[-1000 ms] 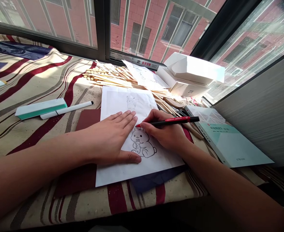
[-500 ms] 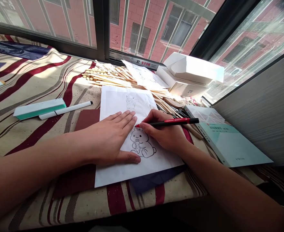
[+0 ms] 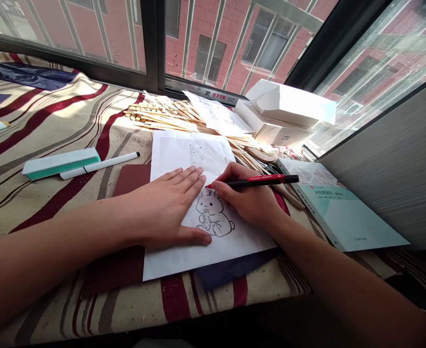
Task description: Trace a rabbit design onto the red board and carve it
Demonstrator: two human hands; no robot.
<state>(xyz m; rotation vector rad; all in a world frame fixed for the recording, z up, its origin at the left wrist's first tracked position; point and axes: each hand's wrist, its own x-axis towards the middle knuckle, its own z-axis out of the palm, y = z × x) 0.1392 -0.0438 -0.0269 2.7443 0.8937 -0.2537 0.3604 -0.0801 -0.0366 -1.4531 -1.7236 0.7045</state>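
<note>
A white sheet of paper (image 3: 172, 261) bears a bunny drawing (image 3: 213, 212) with a carrot in its paws, and a fainter character sketch (image 3: 197, 154) higher up. My left hand (image 3: 172, 208) lies flat on the sheet, fingers stretched out, left of the bunny. In my right hand (image 3: 249, 198) is a black and red marker pen (image 3: 259, 181), its red tip by the bunny's ears. Whether the tip touches the paper I cannot tell. Under the sheet lie a brown board (image 3: 125, 181) and a dark blue sheet (image 3: 234, 269).
Left on the striped cloth (image 3: 53, 198) are a white and green box-shaped item (image 3: 62, 163) and a white pen (image 3: 100, 165). Thin wooden sticks (image 3: 162, 113), a printed sheet (image 3: 216, 113) and a white box (image 3: 285, 130) stand behind. A pale green book (image 3: 350, 217) lies right.
My right hand's pen tip has shifted slightly up at the bunny's ears. My left hand stays flat in the same place on the paper.
</note>
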